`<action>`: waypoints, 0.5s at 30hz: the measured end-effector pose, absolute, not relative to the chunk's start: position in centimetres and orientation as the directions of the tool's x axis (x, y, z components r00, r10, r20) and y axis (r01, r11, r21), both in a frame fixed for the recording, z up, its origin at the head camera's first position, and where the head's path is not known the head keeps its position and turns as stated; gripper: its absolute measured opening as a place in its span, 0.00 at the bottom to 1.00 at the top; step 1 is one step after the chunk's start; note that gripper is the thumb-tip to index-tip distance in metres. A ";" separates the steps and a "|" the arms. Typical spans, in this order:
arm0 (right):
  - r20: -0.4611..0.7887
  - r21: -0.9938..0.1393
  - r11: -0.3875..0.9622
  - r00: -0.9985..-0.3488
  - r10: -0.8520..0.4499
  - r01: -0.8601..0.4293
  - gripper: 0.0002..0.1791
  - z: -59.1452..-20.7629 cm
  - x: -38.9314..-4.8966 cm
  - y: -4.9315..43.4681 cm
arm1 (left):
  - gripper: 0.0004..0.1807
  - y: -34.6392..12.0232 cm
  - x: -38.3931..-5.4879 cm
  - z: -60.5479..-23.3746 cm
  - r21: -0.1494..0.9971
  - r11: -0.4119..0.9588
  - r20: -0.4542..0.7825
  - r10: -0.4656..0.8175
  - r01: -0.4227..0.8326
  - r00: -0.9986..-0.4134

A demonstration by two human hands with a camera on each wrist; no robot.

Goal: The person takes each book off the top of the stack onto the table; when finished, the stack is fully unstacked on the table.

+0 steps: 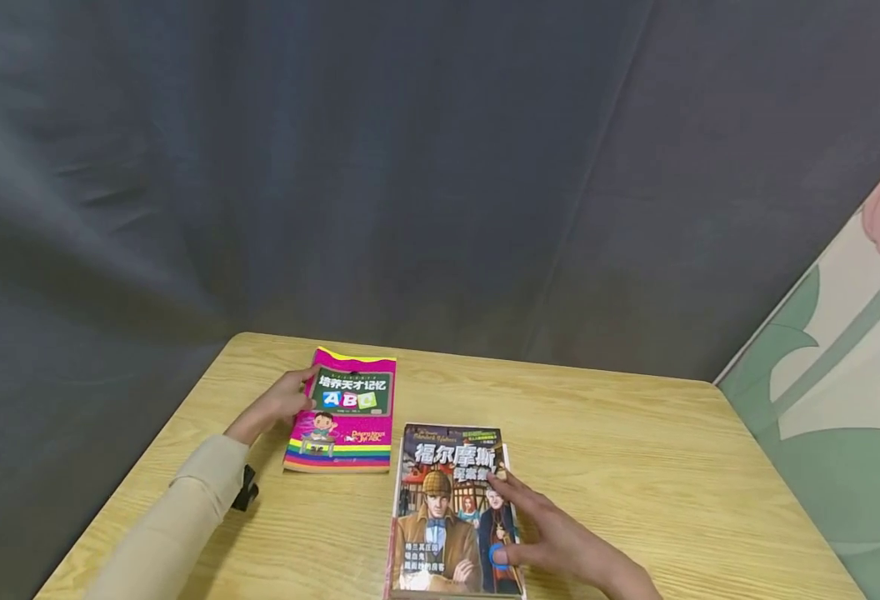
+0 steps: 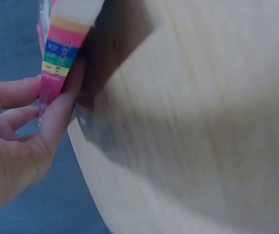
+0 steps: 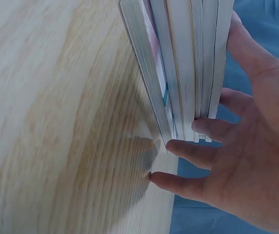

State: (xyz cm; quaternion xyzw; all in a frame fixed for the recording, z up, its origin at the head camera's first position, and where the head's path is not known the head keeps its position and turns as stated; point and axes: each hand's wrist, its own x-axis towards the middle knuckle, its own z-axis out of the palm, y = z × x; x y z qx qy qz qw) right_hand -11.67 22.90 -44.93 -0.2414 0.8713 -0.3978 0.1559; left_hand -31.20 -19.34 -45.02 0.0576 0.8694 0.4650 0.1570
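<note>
Two books lie on the table (image 1: 635, 450): my left hand (image 1: 278, 404) pinches the pink book's (image 1: 342, 412) left edge, my right hand (image 1: 560, 537) rests with fingers straight on the detective book (image 1: 447, 508), bare table beyond.

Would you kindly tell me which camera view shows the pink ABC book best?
The head view: the pink ABC book lies flat on the wooden table, whole cover visible, left hand at its edge. The left wrist view shows only its striped edge, blurred. The right wrist view shows none of it.
</note>
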 end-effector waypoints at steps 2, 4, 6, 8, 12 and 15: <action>-0.081 -0.769 0.569 -0.838 -0.539 -0.291 0.47 -44.8 -11.5 22.9 | 0.40 -19.2 -31.8 -44.9 0.813 0.581 -0.223 0.268 -0.027 -0.937; -0.082 -0.768 0.571 -0.841 -0.536 -0.289 0.48 -44.6 -11.3 23.0 | 0.40 -19.0 -32.3 -44.5 0.797 0.604 -0.228 0.293 -0.005 -0.928; -0.089 -0.770 0.573 -0.841 -0.533 -0.282 0.47 -44.5 -11.2 23.0 | 0.40 -18.8 -32.8 -44.1 0.778 0.628 -0.232 0.316 0.020 -0.920; -0.090 -0.766 0.578 -0.844 -0.528 -0.280 0.48 -44.4 -11.0 23.0 | 0.41 -18.5 -33.2 -43.6 0.758 0.651 -0.237 0.331 0.039 -0.913; -0.093 -0.766 0.581 -0.846 -0.525 -0.277 0.47 -44.4 -10.8 23.0 | 0.41 -18.1 -34.1 -43.0 0.745 0.667 -0.294 0.333 0.003 -0.896; -0.096 -0.771 0.573 -0.839 -0.536 -0.278 0.47 -44.5 -10.6 23.1 | 0.41 -18.2 -34.5 -42.8 0.756 0.651 -0.358 0.322 -0.070 -0.876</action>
